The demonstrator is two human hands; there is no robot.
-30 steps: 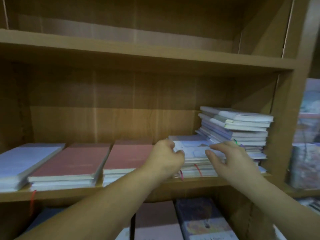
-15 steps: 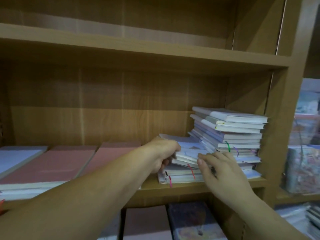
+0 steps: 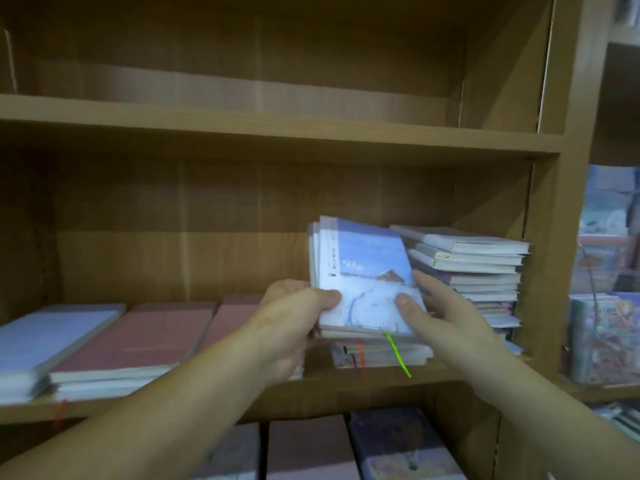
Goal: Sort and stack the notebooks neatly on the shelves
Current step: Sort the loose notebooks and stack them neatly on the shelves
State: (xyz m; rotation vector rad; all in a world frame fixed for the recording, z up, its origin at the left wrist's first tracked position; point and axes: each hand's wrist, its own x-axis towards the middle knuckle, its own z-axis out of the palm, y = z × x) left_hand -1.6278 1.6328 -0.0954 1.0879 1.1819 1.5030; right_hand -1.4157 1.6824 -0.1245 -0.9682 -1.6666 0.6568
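Note:
A bundle of small blue-and-white notebooks (image 3: 367,271) is tilted up off the middle shelf (image 3: 346,379), its snowy cover facing me and a green ribbon hanging from its lower edge. My left hand (image 3: 291,313) grips the bundle's left lower side, thumb on the cover. At the bundle's right lower side my right hand (image 3: 436,310) holds it, thumb on the cover and fingers behind. A few thin notebooks (image 3: 377,353) with red ribbons lie flat under the bundle. A taller uneven stack (image 3: 474,268) stands just to the right.
Flat piles of pink notebooks (image 3: 135,337) and a pale blue one (image 3: 41,341) fill the middle shelf's left part. The upper shelf (image 3: 277,128) holds nothing. More notebooks (image 3: 398,445) lie on the shelf below. A neighbouring unit at right holds patterned books (image 3: 602,334).
The top notebooks, lying flat on the small pile before, are now lifted and tilted upright in both hands. My right hand has moved from above the pile onto the bundle.

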